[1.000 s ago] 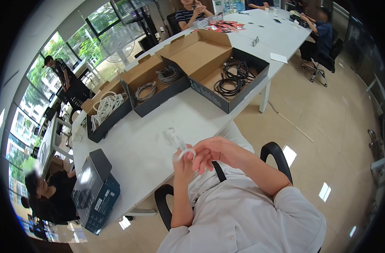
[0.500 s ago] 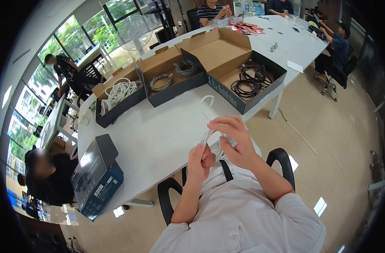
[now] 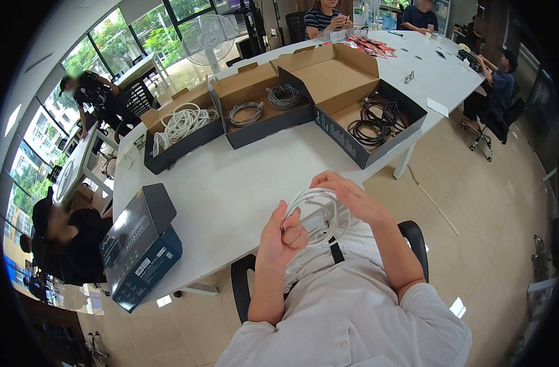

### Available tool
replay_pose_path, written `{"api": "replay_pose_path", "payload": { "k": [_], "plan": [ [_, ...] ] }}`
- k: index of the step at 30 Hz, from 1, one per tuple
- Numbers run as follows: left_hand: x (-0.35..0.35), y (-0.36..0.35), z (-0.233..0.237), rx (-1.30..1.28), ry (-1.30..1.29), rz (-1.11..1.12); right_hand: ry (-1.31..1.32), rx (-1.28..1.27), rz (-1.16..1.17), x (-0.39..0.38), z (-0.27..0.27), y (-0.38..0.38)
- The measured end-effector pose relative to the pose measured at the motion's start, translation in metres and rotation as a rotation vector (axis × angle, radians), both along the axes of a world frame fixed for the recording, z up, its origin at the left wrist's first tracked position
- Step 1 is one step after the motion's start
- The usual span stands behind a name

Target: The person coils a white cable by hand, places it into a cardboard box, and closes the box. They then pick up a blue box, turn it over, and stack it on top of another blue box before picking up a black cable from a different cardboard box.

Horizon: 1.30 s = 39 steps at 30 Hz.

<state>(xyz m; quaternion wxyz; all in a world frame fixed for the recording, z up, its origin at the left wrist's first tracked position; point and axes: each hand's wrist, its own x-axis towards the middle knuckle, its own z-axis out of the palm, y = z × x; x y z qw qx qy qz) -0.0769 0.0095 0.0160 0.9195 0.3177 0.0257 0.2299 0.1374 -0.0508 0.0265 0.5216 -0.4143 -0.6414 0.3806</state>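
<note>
On the white table [image 3: 230, 183] stand three open cable boxes [image 3: 258, 130] and one shut dark box [image 3: 138, 244], print unreadable, while the left hand [image 3: 283, 235], fisted, and the right hand [image 3: 354, 197], fingers curled, grip one white cable coil [image 3: 313, 193] at the table's near edge.

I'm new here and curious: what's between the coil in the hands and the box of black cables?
Only bare table, in the head view. The coil, held by left hand and right hand, is apart from the box.
</note>
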Motion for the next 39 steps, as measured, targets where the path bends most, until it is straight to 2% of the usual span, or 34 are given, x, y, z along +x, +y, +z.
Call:
{"api": "replay_pose_path", "payload": {
  "k": [1,4,7,10,13,16,22,28,31,37,39],
  "plan": [
    [-0.001,0.001,-0.001,-0.006,-0.004,0.009,0.156,-0.037,0.092,0.0,-0.001,0.002],
    [0.003,0.002,-0.001,0.037,0.085,0.097,0.31,-0.331,0.087,-0.002,0.015,-0.014],
    [0.012,0.005,-0.003,0.098,0.183,0.222,0.473,-0.416,0.081,0.0,-0.003,-0.009],
    [0.02,0.009,-0.007,0.069,0.232,0.222,0.68,-0.471,0.119,0.002,-0.006,-0.015],
    [0.025,0.012,-0.006,0.043,0.253,0.248,0.674,-0.292,0.222,-0.001,0.005,-0.016],
    [0.028,0.012,-0.011,0.063,0.255,0.246,0.587,-0.338,0.126,0.002,0.01,-0.019],
    [0.025,0.012,-0.006,0.067,0.307,0.322,0.101,-0.072,0.102,0.002,0.018,-0.026],
    [0.018,0.014,-0.001,-0.022,0.263,0.384,-0.348,-0.006,-0.279,-0.006,0.019,-0.032],
    [0.015,0.017,0.003,-0.099,0.247,0.406,-0.29,0.023,-0.395,-0.016,0.02,-0.034],
    [0.014,0.021,0.0,-0.092,0.242,0.491,-0.468,0.263,-0.555,-0.017,0.012,-0.027],
    [0.013,0.021,0.0,-0.074,0.239,0.486,-0.498,0.232,-0.565,-0.024,0.019,-0.026]
  ]
}}
